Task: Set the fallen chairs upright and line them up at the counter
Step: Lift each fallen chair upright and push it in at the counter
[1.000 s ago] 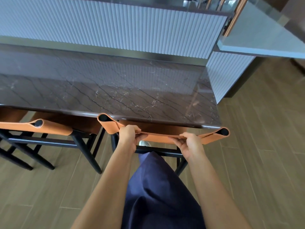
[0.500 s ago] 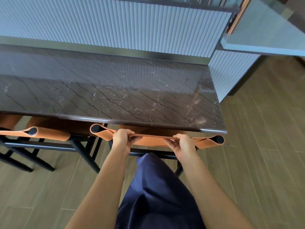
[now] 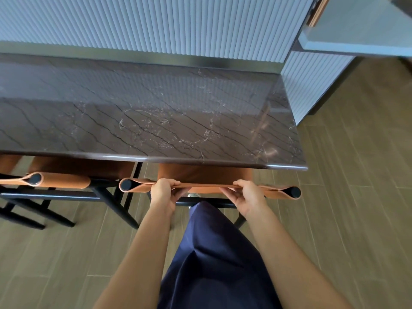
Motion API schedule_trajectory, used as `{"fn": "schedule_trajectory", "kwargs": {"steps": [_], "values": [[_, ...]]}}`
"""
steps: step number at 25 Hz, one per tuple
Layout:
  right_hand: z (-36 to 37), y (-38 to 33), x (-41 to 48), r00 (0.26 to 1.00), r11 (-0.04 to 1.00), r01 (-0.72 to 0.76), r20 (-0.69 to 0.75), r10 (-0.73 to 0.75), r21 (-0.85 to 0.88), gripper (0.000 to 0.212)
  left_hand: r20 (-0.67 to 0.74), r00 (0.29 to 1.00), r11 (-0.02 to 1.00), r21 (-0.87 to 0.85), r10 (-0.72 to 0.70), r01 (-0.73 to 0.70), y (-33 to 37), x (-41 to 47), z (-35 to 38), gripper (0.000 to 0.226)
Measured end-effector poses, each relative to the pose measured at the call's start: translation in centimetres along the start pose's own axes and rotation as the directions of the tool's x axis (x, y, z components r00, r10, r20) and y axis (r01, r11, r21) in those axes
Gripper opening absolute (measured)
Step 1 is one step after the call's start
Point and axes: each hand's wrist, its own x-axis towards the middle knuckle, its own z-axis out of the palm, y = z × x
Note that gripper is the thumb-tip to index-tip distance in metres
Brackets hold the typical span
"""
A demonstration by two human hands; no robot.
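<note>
Tan leather backrest [image 3: 207, 186] of the upright right-hand chair is gripped by left hand [image 3: 163, 191] and right hand [image 3: 247, 195] — seat tucked under the marble counter's [image 3: 156, 112] near edge, by its right corner; second chair [image 3: 64, 180] just left.

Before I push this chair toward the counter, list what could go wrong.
1. The left hand and right hand both grip the tan leather chair backrest close to the dark brown marble counter edge, so knuckles could get pinched against it.
2. The backrest's round black post cap sits near the neighbouring tan leather chair, so the frames may knock.
</note>
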Motion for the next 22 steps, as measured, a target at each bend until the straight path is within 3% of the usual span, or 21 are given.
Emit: {"fn": "schedule_trajectory", "kwargs": {"steps": [2,4,8,13,18,22], "values": [[-0.2,0.0,-0.2,1.000,0.999,-0.004,0.017,0.004,-0.054,0.002,0.011,1.000,1.000,0.016,-0.012,0.012,0.1,0.1,0.1,0.020],[-0.5,-0.2,-0.4,0.999,0.996,-0.033,0.038,0.036,-0.078,0.012,0.010,1.000,1.000,0.016,-0.025,0.025,0.4,0.0,0.1,0.019],[-0.9,-1.0,-1.3,0.995,0.995,-0.095,0.033,0.095,0.014,0.023,0.025,0.999,0.999,-0.028,-0.035,0.035,1.7,-0.9,-0.9,0.004],[-2.0,-1.8,-0.7,0.993,0.993,-0.057,-0.099,0.067,0.099,0.010,-0.091,0.995,0.999,-0.028,-0.049,0.047,3.0,-1.0,-2.3,0.013],[-2.6,-1.8,0.1,0.993,0.999,-0.014,-0.119,0.019,0.038,0.035,-0.144,0.989,0.999,0.033,-0.014,0.019,2.3,-1.5,-3.4,0.020],[-1.9,-0.5,0.2,0.996,0.999,-0.010,-0.092,0.014,0.047,0.032,-0.175,0.984,0.999,0.021,0.032,-0.029,2.7,-1.2,-4.7,0.020]]}}
